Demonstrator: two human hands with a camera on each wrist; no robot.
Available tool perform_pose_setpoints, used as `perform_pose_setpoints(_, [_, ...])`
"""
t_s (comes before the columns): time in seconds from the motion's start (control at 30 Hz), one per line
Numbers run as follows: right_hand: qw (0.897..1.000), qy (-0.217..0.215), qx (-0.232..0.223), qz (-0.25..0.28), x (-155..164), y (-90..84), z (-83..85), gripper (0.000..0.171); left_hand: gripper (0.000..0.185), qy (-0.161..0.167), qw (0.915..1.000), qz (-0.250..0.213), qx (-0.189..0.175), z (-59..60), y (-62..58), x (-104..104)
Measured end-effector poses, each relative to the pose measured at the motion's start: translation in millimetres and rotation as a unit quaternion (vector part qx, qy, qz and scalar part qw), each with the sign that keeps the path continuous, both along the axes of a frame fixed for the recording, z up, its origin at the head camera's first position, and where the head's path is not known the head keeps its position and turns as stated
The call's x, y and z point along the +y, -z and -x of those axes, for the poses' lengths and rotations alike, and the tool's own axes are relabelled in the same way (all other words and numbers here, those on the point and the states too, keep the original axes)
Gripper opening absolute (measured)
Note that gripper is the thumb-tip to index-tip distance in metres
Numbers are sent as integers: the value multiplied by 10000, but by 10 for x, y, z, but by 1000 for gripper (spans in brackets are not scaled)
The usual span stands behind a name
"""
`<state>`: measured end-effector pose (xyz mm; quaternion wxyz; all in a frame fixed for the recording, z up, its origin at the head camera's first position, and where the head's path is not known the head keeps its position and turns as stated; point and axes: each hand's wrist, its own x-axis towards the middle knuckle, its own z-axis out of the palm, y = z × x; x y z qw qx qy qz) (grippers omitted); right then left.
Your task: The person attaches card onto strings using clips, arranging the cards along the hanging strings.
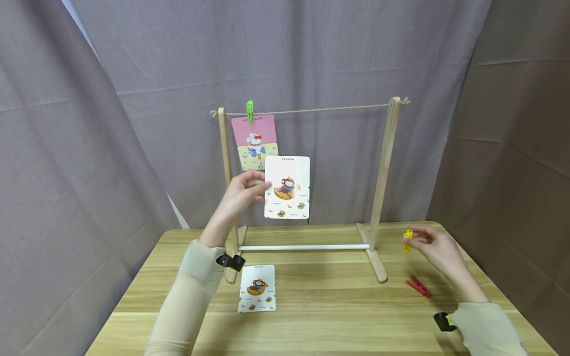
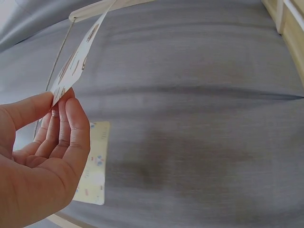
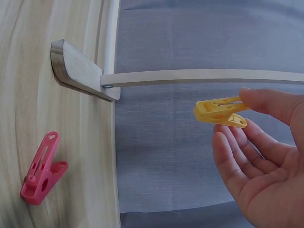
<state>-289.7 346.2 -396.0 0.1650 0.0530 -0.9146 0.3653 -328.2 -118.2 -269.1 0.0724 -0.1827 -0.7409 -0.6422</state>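
White card (image 1: 287, 188) pinched at left edge by left hand (image 1: 242, 193), yellow peg (image 1: 407, 241) (above table edge) in right hand (image 1: 434, 247)

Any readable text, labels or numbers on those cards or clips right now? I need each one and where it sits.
Held white card in the left hand: small heading at the top edge, too blurred to read.
Pink card under the green clip: faint top line, unreadable.
White card on the table: small heading, unreadable.
Yellow clip in the right hand and red clip: no markings visible.
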Motion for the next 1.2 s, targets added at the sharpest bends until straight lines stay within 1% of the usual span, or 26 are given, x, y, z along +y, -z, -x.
perform_pose_setpoints(0.13, [10000,30,-32,-66,3,-23,-2,59,15,53,9999,-91,64,-5,-86,32])
perform_pose_setpoints(0.3, [9999,44,-76,-71,12,-29,-8,60,15,69,9996,-184,185,9,-154,50])
perform_pose_setpoints(0.43, [9999,58,-105,-77,27,-19,-18,61,16,38,9995,-255,192,18,-212,70])
perform_pose_setpoints(0.63, [9999,104,-36,-125,39,-35,-40,59,17,45,9982,-494,352,42,-302,118])
perform_pose_setpoints(0.87, [9998,141,-49,-130,48,-66,-62,58,19,-65,9968,-612,515,63,-348,165])
perform_pose_setpoints(1.03, [9998,100,-149,-73,20,-60,-46,58,23,-218,9943,-671,795,67,-359,173])
perform_pose_setpoints(1.2, [10000,11,-44,2,2,-69,-38,54,26,-332,9924,-722,935,92,-369,179])
